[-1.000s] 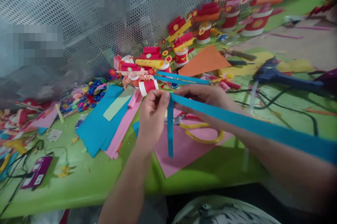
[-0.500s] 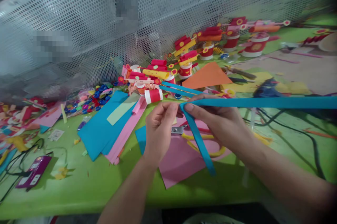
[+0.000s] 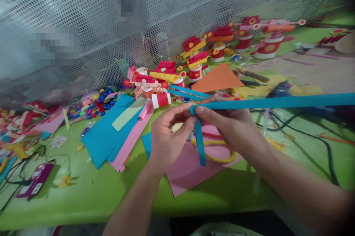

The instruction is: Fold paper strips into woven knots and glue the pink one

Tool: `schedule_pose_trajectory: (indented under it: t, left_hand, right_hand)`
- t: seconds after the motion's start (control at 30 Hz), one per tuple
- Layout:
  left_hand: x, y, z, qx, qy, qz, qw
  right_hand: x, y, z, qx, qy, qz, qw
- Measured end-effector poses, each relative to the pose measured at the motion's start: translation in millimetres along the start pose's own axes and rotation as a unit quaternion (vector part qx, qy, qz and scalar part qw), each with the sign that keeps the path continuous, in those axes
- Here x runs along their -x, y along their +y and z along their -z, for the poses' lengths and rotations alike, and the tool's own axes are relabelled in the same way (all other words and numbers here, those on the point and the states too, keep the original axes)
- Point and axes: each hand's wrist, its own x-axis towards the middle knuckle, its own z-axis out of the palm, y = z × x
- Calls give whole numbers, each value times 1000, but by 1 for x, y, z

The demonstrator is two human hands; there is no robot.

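Between my hands, blue paper strips (image 3: pixel 277 103) meet at a small fold. One long end runs level to the right edge of the view, and a short end hangs down. My left hand (image 3: pixel 170 132) pinches the fold with thumb and forefinger. Pressed close against it, my right hand (image 3: pixel 230 121) grips the strips with its thumb on top. Below them lie scissors with yellow and red handles (image 3: pixel 222 158), partly hidden by the hands. The scissors rest on a pink paper sheet (image 3: pixel 185 177).
Blue sheets (image 3: pixel 102 128), a pale green strip (image 3: pixel 129 114) and a tipped red-and-white paper cup (image 3: pixel 161 100) lie left of my hands. Decorated cups (image 3: pixel 217 51) line the metal mesh (image 3: pixel 166 17). A purple box (image 3: pixel 36 180) with cables sits front left; orange paper (image 3: pixel 219 77) lies behind.
My left thumb and fingers have moved right onto the fold. The hanging blue end has swung to the left and looks shorter; the long end has risen slightly.
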Motion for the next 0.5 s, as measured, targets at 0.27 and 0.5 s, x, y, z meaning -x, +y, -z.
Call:
schedule_pose_trajectory:
  t: [0.27, 0.5]
  left_hand:
    - [-2, -3, 2, 18, 4, 28, 999]
    - [-4, 1, -1, 27, 30, 28, 999]
  right_hand:
    - [0, 4, 3, -7, 3, -11, 1000]
    - [-1, 2, 0, 3, 6, -12, 1000]
